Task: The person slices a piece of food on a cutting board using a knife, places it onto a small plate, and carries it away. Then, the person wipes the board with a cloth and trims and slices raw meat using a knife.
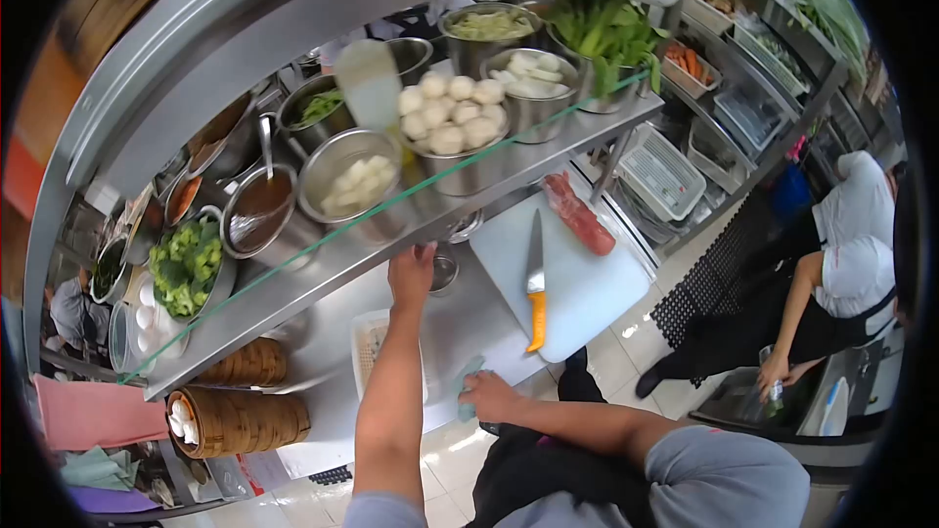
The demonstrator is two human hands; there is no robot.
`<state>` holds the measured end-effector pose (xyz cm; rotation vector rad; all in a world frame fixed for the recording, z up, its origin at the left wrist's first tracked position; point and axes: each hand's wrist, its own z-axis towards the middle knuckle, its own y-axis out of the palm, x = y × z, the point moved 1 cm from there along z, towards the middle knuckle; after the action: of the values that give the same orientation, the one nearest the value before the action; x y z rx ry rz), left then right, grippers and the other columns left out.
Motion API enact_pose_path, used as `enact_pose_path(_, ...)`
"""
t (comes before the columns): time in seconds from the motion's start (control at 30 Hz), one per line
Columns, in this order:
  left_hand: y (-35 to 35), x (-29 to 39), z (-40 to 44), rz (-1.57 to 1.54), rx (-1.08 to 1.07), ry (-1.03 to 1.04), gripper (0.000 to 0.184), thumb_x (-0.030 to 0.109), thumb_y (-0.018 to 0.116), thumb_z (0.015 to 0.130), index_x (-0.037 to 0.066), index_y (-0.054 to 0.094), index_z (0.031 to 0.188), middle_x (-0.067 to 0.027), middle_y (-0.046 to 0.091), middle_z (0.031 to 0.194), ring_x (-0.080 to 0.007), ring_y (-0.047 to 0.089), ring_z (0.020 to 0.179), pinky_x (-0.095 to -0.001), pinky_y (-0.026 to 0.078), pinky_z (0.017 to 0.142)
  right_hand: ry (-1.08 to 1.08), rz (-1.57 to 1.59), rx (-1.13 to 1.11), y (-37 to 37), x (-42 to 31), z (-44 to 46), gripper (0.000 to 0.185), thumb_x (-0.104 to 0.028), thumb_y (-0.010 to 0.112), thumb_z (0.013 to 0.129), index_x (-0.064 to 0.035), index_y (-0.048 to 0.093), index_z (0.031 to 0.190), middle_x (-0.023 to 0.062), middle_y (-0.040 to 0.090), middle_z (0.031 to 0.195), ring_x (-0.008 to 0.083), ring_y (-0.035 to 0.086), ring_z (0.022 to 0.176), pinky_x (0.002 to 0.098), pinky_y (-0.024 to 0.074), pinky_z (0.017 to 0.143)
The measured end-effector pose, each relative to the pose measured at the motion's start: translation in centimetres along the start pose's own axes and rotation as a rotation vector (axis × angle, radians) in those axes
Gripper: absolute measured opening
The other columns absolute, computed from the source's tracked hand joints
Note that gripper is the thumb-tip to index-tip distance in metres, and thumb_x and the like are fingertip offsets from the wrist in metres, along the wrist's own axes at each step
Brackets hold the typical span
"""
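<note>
My left hand (pixel 411 276) reaches forward to the lower edge of the metal shelf, beside a small metal bowl (pixel 444 272). Its fingertips are partly lost at the shelf edge, and whether they grip anything is unclear. Close to the front edge of the worktop, my right hand (pixel 491 398) is closed on a grey-green cloth (pixel 469 383). A white cutting board (pixel 587 303) lies to the right, bearing a knife (pixel 536 274) with a yellow handle and a long piece of raw red meat (pixel 579 215). Under my left forearm is a white plastic basket (pixel 372 337), partly covered.
Along the shelf (pixel 548 142) stand metal pots of white balls (pixel 452 112), broccoli (pixel 186 269), brown sauce (pixel 262 205) and leafy greens (pixel 602 24). Bamboo steamers (pixel 249 420) sit at left. At right, another person (pixel 831 274) bends over a counter, holding a bottle.
</note>
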<state>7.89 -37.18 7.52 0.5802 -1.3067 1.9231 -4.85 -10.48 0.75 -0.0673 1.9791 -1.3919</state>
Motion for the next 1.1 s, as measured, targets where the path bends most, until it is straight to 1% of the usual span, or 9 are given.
enact_pose_path(0.17, 4.3, -1.9, 0.8, 0.156, -0.062, 0.093, 0.045, 0.006, 0.071, 0.094, 0.008, 0.063, 0.138, -0.0102, 0.070, 0.084, -0.0270, 0.070, 0.078, -0.0398, 0.056, 0.076, -0.035, 0.476, -0.073, -2.2, 3.6, -1.8, 0.037, -0.013, 0.073, 0.076, -0.0158, 0.078, 0.113, 0.0124, 0.067, 0.117, 0.0361, 0.065, 0.111, 0.0512, 0.0534, 0.095)
enact_pose_path(0.23, 2.6, 3.4, -1.7, 0.063, -0.142, -0.033, 0.041, 0.012, 0.069, 0.093, 0.010, 0.065, 0.134, -0.0143, 0.072, 0.092, -0.0327, 0.072, 0.090, -0.0471, 0.056, 0.080, 0.024, 0.605, 0.017, -7.3, 6.2, -3.8, 0.037, -0.011, 0.072, 0.076, -0.0111, 0.077, 0.113, 0.0131, 0.069, 0.113, 0.0335, 0.068, 0.109, 0.0484, 0.0535, 0.096)
enact_pose_path(0.43, 2.2, 7.4, -10.6, 0.150, -0.261, -0.156, 0.053, 0.008, 0.069, 0.094, 0.014, 0.056, 0.146, -0.0102, 0.072, 0.087, -0.0297, 0.072, 0.075, -0.0412, 0.057, 0.072, 0.195, 0.987, 0.883, -20.1, 26.3, -10.8, 0.033, -0.005, 0.075, 0.078, -0.0065, 0.073, 0.112, 0.0059, 0.069, 0.105, 0.0178, 0.067, 0.100, 0.0350, 0.0548, 0.090)
enact_pose_path(0.47, 2.4, 8.0, -10.9, 0.210, -0.276, -0.201, 0.058, 0.009, 0.069, 0.095, 0.015, 0.053, 0.150, -0.0102, 0.072, 0.087, -0.0303, 0.072, 0.075, -0.0411, 0.057, 0.073, 0.386, 0.793, 0.911, -24.2, 28.5, -11.8, 0.031, -0.003, 0.073, 0.079, -0.0049, 0.071, 0.109, 0.0087, 0.069, 0.103, 0.0193, 0.069, 0.099, 0.0347, 0.0556, 0.088)
enact_pose_path(0.5, 2.7, 8.0, -11.0, 0.215, -0.265, -0.209, 0.058, 0.009, 0.069, 0.095, 0.015, 0.053, 0.150, -0.0102, 0.072, 0.087, -0.0303, 0.072, 0.075, -0.0411, 0.057, 0.073, 0.423, 0.579, 0.963, -25.6, 32.9, -11.6, 0.035, -0.016, 0.072, 0.084, -0.0060, 0.072, 0.117, 0.0170, 0.067, 0.109, 0.0323, 0.068, 0.104, 0.0405, 0.0544, 0.094)
enact_pose_path(0.73, 7.2, 1.5, -10.7, 0.102, -0.018, -0.423, 0.067, 0.027, 0.072, 0.098, 0.014, 0.042, 0.157, -0.0097, 0.074, 0.084, -0.0276, 0.074, 0.077, -0.0410, 0.058, 0.066, 0.764, 0.229, 0.436, -24.4, 44.8, -8.8, 0.040, -0.020, 0.075, 0.082, -0.0169, 0.076, 0.121, 0.0201, 0.062, 0.126, 0.0418, 0.064, 0.116, 0.0500, 0.0548, 0.098)
enact_pose_path(0.93, 6.7, -3.5, -9.4, 0.293, -0.074, -0.629, 0.047, 0.029, 0.070, 0.100, 0.008, 0.059, 0.140, -0.0142, 0.076, 0.090, -0.0245, 0.074, 0.077, -0.0404, 0.060, 0.066, 0.601, 0.234, 0.333, -21.9, 44.1, -12.5, 0.043, -0.016, 0.077, 0.078, -0.0195, 0.078, 0.121, 0.0159, 0.061, 0.126, 0.0388, 0.061, 0.120, 0.0480, 0.0543, 0.102)
enact_pose_path(1.03, 5.2, -3.9, -8.9, 0.696, 0.005, -0.362, 0.038, 0.027, 0.067, 0.098, 0.005, 0.065, 0.130, -0.0227, 0.076, 0.097, -0.0352, 0.075, 0.081, -0.0454, 0.058, 0.074, 0.533, 0.242, 0.238, -21.6, 44.6, -14.5, 0.044, -0.015, 0.077, 0.076, -0.0185, 0.077, 0.121, 0.0156, 0.061, 0.126, 0.0390, 0.061, 0.120, 0.0477, 0.0541, 0.102)
enact_pose_path(1.1, 4.6, -2.8, -8.5, 0.541, 0.307, -0.488, 0.026, 0.018, 0.065, 0.096, 0.007, 0.070, 0.119, -0.0204, 0.077, 0.089, -0.0381, 0.075, 0.079, -0.0471, 0.058, 0.071, 0.493, 0.241, 0.190, -21.4, 44.7, -15.0, 0.045, -0.014, 0.077, 0.076, -0.0178, 0.077, 0.120, 0.0157, 0.061, 0.126, 0.0393, 0.061, 0.120, 0.0478, 0.0540, 0.102)
